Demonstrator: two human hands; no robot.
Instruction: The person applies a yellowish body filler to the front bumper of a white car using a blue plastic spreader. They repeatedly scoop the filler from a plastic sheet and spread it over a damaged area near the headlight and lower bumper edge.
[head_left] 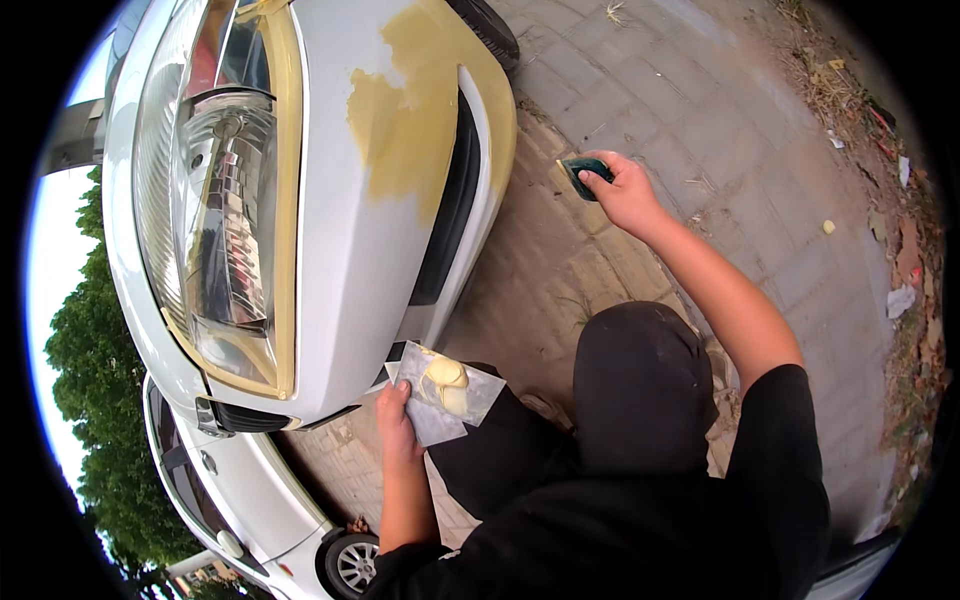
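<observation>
My left hand (398,418) grips the edge of a flat grey mixing plate (430,424), thumb on top. A mound of yellowish putty (447,378) lies on the plate. Held out to the right, my right hand (628,196) pinches a dark green spreader (588,178) with some putty along its edge; it is apart from the car. In front of me is the silver-white car bumper (345,250), with a broad coat of yellowish filler (408,130) across its corner. Yellow masking tape (288,200) frames the headlight (228,200).
A dark slot (450,200) runs along the bumper corner, and a tyre (488,30) shows at the top. Paving bricks (640,90) cover the ground. Litter and dry soil (900,250) line the right side. A white car (225,470) is parked at lower left.
</observation>
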